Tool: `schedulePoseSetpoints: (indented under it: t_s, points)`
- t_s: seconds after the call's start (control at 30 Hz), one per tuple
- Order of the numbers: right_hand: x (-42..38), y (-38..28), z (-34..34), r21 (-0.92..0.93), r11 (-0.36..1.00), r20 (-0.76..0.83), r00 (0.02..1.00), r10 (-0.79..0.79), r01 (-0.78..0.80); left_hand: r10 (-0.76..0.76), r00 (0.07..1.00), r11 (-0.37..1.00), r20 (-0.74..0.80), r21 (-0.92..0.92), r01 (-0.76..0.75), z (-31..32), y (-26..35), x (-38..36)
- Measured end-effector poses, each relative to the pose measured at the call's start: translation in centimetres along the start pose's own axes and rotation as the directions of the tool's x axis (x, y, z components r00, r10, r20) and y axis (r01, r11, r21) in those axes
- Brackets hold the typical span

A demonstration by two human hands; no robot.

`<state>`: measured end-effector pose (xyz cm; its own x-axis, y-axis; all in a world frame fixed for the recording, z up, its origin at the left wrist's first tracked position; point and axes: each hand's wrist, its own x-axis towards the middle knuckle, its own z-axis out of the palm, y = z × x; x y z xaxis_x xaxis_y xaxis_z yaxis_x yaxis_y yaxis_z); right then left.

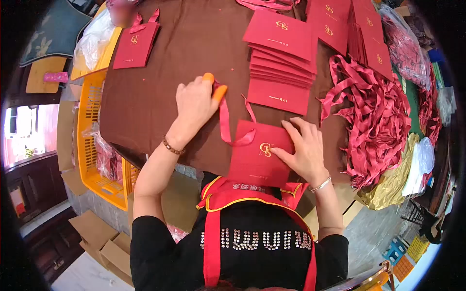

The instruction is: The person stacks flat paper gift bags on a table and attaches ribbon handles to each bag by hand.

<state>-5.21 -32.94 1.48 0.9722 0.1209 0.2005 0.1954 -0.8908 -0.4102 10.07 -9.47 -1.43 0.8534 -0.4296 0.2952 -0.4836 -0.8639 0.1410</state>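
Note:
My left hand (196, 101), with orange covers on its thumb and index finger, pinches a red ribbon (224, 121) above the brown cloth. The ribbon runs down to a red paper bag (252, 160) with a gold logo, lying at the table's near edge. A shorter ribbon end stands up from the bag's top. My right hand (306, 148) holds the bag's right side, thumb on its face by the logo and fingers at its right edge. Just beyond lies a fanned stack of red bags (279, 68).
A heap of red ribbons (371, 121) covers the table's right side. More red bags (371, 36) stand at the back right. One bag with a ribbon (136, 46) lies back left. A yellow crate (90, 145) stands left of the brown-covered table (145, 106).

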Motion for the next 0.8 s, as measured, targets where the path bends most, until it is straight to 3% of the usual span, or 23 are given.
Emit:
schedulePoseSetpoints:
  t_s: [0.13, 0.2, 0.23, 0.27, 0.3, 0.37, 0.4, 0.43, 0.5, 0.57, 0.63, 0.7, 0.77, 0.8]
  points:
    - [-1.0, 0.4, 1.4, -0.017, 0.998, 0.034, 0.997, 0.069, -0.068, 0.067, 0.994, 0.994, -0.082, -0.086, -0.074, 0.3, -1.0, 0.6]
    - [-1.1, 0.2, 1.3, 0.027, 0.993, 0.053, 0.993, 0.109, -0.111, -0.214, 0.977, 0.817, 0.015, -0.546, 0.187, -0.2, -1.5, 0.6]
    - [-1.3, 0.1, 1.4, 0.029, 0.992, 0.050, 0.992, 0.118, -0.120, -0.288, 0.946, 0.427, 0.151, -0.863, 0.268, -0.1, -2.4, 0.6]
    - [-1.4, 0.0, 1.5, 0.122, 0.981, 0.038, 0.988, 0.149, -0.152, -0.314, 0.918, 0.097, 0.241, -0.954, 0.284, -0.4, -3.1, 0.4]
    - [-1.5, 0.0, 1.6, 0.214, 0.960, 0.030, 0.984, 0.177, -0.179, -0.312, 0.889, -0.245, 0.335, -0.932, 0.266, -1.9, -3.1, 0.4]
    - [-1.4, -0.1, 1.6, 0.236, 0.953, 0.029, 0.982, 0.186, -0.187, -0.242, 0.904, -0.593, 0.352, -0.791, 0.149, -3.8, -4.0, -0.1]
    - [-1.4, -0.1, 1.5, 0.256, 0.947, 0.026, 0.981, 0.193, -0.194, -0.337, 0.863, -0.597, 0.376, -0.794, 0.113, -5.3, -3.0, -0.2]
    - [-1.3, 0.0, 1.6, 0.257, 0.947, 0.026, 0.981, 0.193, -0.193, -0.338, 0.863, -0.596, 0.376, -0.795, 0.113, -5.7, -2.5, -0.7]
    - [-1.4, 0.4, 1.7, 0.297, 0.937, 0.030, 0.983, 0.183, -0.184, -0.058, 0.941, -0.600, 0.333, -0.765, 0.233, -6.2, -1.4, -1.5]
    - [-1.7, 0.7, 1.5, 0.348, 0.921, 0.075, 0.984, 0.159, -0.175, -0.094, 0.914, -0.461, 0.395, -0.831, 0.312, -6.5, 2.0, -2.4]
    - [-2.0, 0.8, 1.2, 0.396, 0.901, 0.118, 0.983, 0.143, -0.178, -0.017, 0.880, -0.406, 0.474, -0.808, 0.427, -6.4, 3.7, -3.3]
    - [-2.6, 0.6, 0.6, 0.508, 0.800, 0.308, 0.934, 0.180, -0.321, 0.039, 0.881, -0.394, 0.471, -0.803, 0.447, -6.7, 4.4, -3.9]
    - [-3.3, 0.6, 1.1, 0.536, 0.792, 0.272, 0.948, 0.164, -0.291, 0.047, 0.887, -0.510, 0.460, -0.752, 0.417, -7.3, 4.3, -4.1]
    - [-3.6, 0.6, 1.2, 0.565, 0.787, 0.234, 0.963, 0.135, -0.247, 0.000, 0.919, -0.472, 0.394, -0.810, 0.348, -7.5, 3.7, -4.0]
